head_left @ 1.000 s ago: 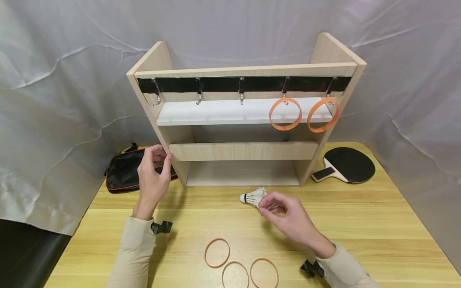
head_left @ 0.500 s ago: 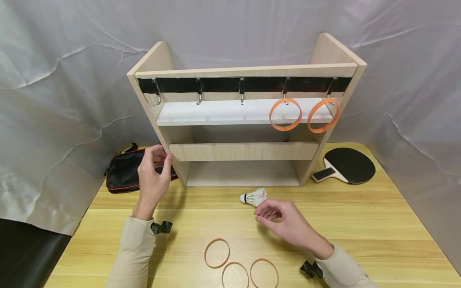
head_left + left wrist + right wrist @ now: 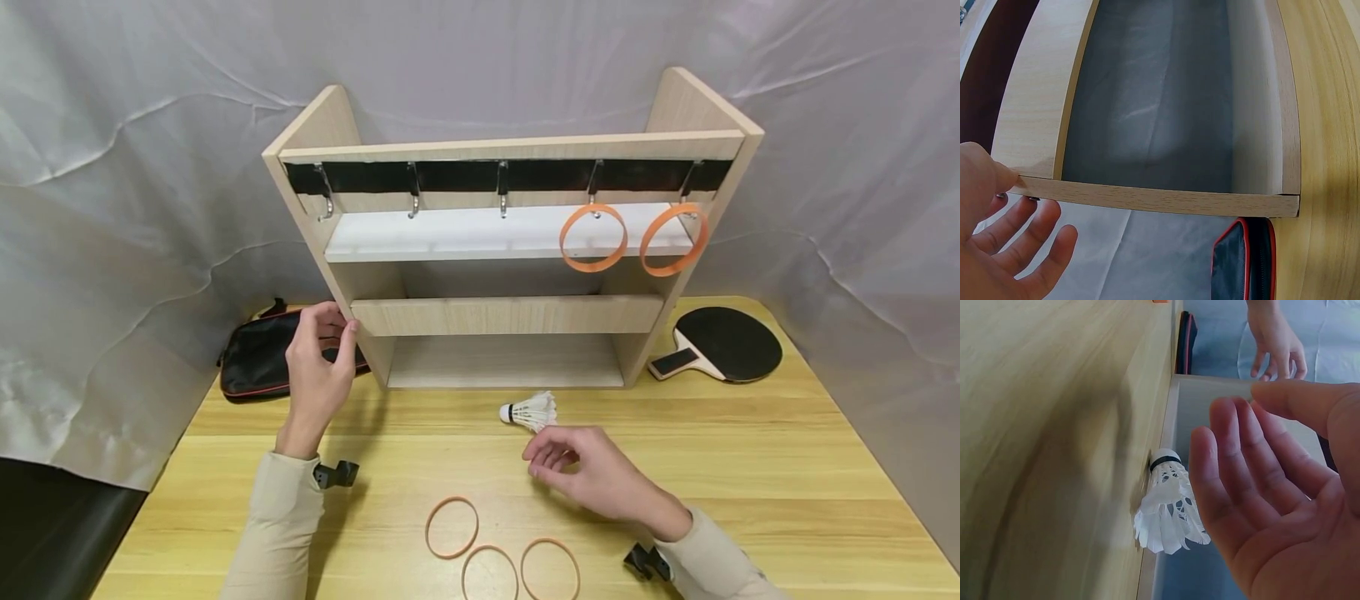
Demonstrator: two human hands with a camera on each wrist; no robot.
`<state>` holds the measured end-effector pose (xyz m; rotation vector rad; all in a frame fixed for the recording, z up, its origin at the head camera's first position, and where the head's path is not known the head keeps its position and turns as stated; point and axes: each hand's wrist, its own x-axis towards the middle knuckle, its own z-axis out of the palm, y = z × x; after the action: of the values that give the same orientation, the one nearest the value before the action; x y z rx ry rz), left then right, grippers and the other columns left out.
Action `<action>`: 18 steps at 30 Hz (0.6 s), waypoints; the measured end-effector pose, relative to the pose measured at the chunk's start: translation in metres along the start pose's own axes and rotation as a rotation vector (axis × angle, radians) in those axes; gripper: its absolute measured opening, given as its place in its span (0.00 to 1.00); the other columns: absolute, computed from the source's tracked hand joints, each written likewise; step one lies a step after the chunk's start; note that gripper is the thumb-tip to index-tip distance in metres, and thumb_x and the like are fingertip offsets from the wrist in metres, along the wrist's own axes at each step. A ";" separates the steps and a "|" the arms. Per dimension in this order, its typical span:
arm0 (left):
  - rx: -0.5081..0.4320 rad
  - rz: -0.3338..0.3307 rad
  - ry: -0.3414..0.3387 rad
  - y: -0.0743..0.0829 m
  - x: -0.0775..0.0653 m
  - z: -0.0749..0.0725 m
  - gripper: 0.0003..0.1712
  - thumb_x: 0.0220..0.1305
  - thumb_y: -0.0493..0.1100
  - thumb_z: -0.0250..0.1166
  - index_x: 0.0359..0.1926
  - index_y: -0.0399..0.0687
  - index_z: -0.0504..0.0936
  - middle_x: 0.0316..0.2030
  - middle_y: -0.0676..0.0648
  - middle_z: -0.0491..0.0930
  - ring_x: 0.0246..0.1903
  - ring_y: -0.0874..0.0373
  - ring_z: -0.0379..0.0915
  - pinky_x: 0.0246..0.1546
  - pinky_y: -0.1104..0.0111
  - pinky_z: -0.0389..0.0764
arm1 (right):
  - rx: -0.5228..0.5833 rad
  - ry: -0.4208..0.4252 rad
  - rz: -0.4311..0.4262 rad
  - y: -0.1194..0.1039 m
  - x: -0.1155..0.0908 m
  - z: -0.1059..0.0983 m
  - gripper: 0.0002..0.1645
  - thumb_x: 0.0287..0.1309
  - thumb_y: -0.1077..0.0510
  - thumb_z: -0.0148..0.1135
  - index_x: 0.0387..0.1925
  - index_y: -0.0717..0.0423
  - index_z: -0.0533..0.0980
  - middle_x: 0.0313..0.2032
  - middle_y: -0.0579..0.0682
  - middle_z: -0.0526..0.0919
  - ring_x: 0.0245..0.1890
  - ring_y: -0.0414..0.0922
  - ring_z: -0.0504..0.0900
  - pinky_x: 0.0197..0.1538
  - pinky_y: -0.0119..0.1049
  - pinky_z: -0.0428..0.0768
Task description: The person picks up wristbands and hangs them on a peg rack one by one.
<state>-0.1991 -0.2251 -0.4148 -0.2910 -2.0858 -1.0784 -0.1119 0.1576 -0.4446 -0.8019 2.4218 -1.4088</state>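
My left hand (image 3: 318,358) holds the left side panel of a pale wooden shelf (image 3: 506,317), thumb at its front edge and fingers on the outer side. In the left wrist view the thumb meets the panel's corner beside a crossboard. My right hand (image 3: 592,471) hovers above the table with loosely bent fingers and nothing in its grasp. Just beyond those fingers a white feather shuttlecock (image 3: 529,412) lies on its side, cork pointing left. The right wrist view shows a gap between the fingers and the shuttlecock (image 3: 1169,506).
Orange rings (image 3: 594,239) hang from the two rightmost hooks on the shelf's black strip. Several orange rings (image 3: 452,527) lie on the near table (image 3: 390,458). A black table tennis bat (image 3: 726,343) lies right of the shelf, a black red-trimmed case (image 3: 258,354) to its left.
My right hand has drawn back a little from the shuttlecock, toward me and slightly left, and its fingers have spread. The left hand and shelf look unmoved.
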 end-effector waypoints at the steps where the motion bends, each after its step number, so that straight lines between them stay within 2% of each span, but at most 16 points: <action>1: -0.001 0.001 0.000 0.000 0.000 0.000 0.17 0.77 0.35 0.67 0.60 0.28 0.78 0.45 0.34 0.83 0.43 0.71 0.75 0.45 0.80 0.80 | -0.001 -0.009 0.000 0.000 0.000 0.000 0.08 0.65 0.66 0.74 0.45 0.57 0.86 0.37 0.48 0.91 0.38 0.34 0.86 0.45 0.32 0.89; 6: 0.001 0.003 0.000 0.000 0.000 0.000 0.17 0.77 0.35 0.67 0.60 0.28 0.77 0.45 0.34 0.83 0.43 0.71 0.75 0.46 0.84 0.77 | -0.011 -0.051 -0.014 0.001 0.000 0.001 0.08 0.66 0.66 0.74 0.45 0.57 0.86 0.37 0.47 0.91 0.38 0.33 0.86 0.46 0.32 0.89; 13: 0.003 0.001 -0.002 0.000 0.000 0.000 0.17 0.77 0.35 0.67 0.60 0.28 0.78 0.45 0.34 0.83 0.43 0.71 0.75 0.46 0.81 0.79 | -0.006 -0.100 -0.016 0.004 -0.001 0.003 0.08 0.66 0.65 0.74 0.46 0.58 0.85 0.37 0.47 0.91 0.38 0.32 0.86 0.45 0.32 0.89; 18: 0.000 0.001 0.000 0.001 0.000 0.000 0.17 0.77 0.35 0.67 0.60 0.28 0.78 0.45 0.34 0.83 0.43 0.71 0.75 0.46 0.84 0.77 | 0.001 -0.126 -0.029 0.005 -0.001 0.004 0.08 0.66 0.65 0.74 0.46 0.58 0.85 0.36 0.45 0.90 0.37 0.32 0.86 0.43 0.31 0.89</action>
<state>-0.1990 -0.2246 -0.4141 -0.2915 -2.0853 -1.0780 -0.1112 0.1572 -0.4503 -0.9009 2.3242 -1.3275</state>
